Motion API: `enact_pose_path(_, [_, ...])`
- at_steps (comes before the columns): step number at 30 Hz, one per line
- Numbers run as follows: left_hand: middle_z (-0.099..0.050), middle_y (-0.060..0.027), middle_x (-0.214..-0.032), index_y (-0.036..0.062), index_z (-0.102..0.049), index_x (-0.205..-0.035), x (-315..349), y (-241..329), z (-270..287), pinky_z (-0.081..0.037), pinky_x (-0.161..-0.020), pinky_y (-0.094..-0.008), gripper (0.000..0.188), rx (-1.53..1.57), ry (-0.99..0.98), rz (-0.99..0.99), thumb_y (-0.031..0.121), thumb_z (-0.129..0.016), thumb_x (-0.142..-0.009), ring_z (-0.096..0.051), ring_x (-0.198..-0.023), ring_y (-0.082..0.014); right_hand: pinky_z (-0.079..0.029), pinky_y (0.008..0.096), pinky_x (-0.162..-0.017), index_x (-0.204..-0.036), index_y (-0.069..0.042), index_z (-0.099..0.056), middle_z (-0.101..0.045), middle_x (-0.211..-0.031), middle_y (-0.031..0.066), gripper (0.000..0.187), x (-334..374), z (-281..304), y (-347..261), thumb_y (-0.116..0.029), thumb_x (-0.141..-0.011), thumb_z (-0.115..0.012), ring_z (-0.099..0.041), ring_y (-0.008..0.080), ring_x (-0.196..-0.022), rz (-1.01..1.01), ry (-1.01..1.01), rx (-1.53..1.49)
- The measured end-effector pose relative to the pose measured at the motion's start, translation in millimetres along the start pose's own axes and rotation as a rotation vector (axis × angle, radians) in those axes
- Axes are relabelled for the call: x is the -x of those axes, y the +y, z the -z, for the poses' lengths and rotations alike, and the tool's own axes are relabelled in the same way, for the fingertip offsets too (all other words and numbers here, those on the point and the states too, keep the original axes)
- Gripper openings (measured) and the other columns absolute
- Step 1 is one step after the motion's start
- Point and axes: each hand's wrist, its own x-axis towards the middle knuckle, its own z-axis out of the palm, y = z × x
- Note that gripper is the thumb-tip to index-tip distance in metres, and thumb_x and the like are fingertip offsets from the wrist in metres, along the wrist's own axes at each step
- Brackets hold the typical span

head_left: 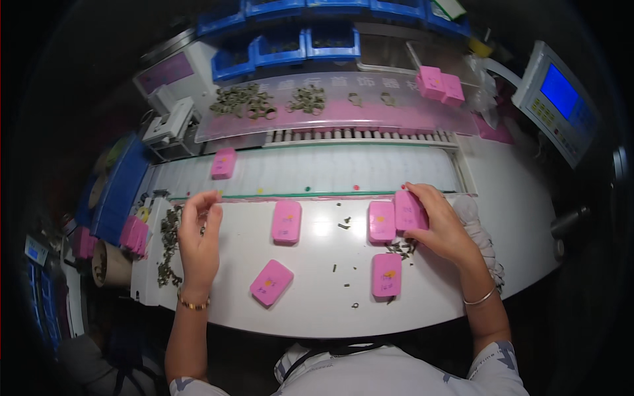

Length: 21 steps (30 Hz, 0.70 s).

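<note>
My right hand is closed round a pink rounded block with handwritten marks, thumb below and fingers above. That block stands against another pink block on its left. Nearer to me lies a third pink block. My left hand is raised over the left side of the white table, thumb and fingers apart, with nothing visible in it. To its right are an upright pink block and a tilted pink block. Small dark green pieces lie by my right hand.
Beyond the white table runs a pale conveyor carrying one pink block. A clear shelf behind it holds piles of green rings. Blue bins stand at the back, a blue-screened device at right.
</note>
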Motion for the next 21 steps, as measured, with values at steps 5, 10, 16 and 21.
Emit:
enact_pose_path(5, [-0.061, -0.0098, -0.111, -0.0008, -0.059, -0.115, 48.7, 33.7, -22.0, -0.045, -0.091, -0.0313, 0.023, -0.173, -0.112, -0.159, 0.006, -0.061, -0.092, -0.057, -0.101, -0.0176, -0.042, 0.0402, -0.103, -0.134, 0.004, -0.045, -0.055, -0.126, 0.0193, 0.077, 2.7, 1.8, -9.0, -0.005, -0.066, -0.080, -0.052, 0.0339, -0.120, -0.042, 0.068, -0.046])
enact_pose_path(10, [-0.061, -0.0161, -0.111, -0.0007, -0.061, -0.111, 56.7, 38.6, -40.6, -0.046, -0.091, -0.0402, 0.033, -0.229, -0.199, -0.280, 0.005, -0.072, -0.081, -0.058, -0.104, -0.0328, -0.043, 0.0404, -0.103, -0.133, 0.003, -0.047, -0.058, -0.124, 0.0191, 0.070, 8.8, 8.4, -12.7, -0.003, -0.070, -0.078, -0.053, 0.0343, -0.119, -0.047, 0.132, -0.040])
enact_pose_path(16, [-0.061, -0.0159, -0.111, -0.0004, -0.061, -0.111, 60.7, 41.3, -32.8, -0.046, -0.090, -0.0406, 0.034, -0.253, -0.176, -0.269, 0.006, -0.073, -0.080, -0.057, -0.105, -0.0328, -0.042, 0.0413, -0.103, -0.126, 0.002, -0.055, -0.057, -0.128, 0.0188, 0.059, 11.1, 2.9, -15.7, -0.002, -0.072, -0.076, -0.052, 0.0356, -0.121, 0.080, 0.118, 0.046])
enact_pose_path(21, [-0.061, -0.0126, -0.109, -0.0003, -0.061, -0.112, 69.1, 37.8, -18.6, -0.045, -0.080, -0.0335, 0.032, -0.346, -0.175, -0.170, 0.004, -0.070, -0.081, -0.056, -0.096, -0.0241, -0.044, 0.0430, -0.097, -0.121, 0.001, -0.058, -0.061, -0.118, 0.0174, 0.054, 15.5, 7.8, -31.9, -0.003, -0.071, -0.076, -0.055, 0.0356, -0.112, 0.086, 0.106, 0.007])
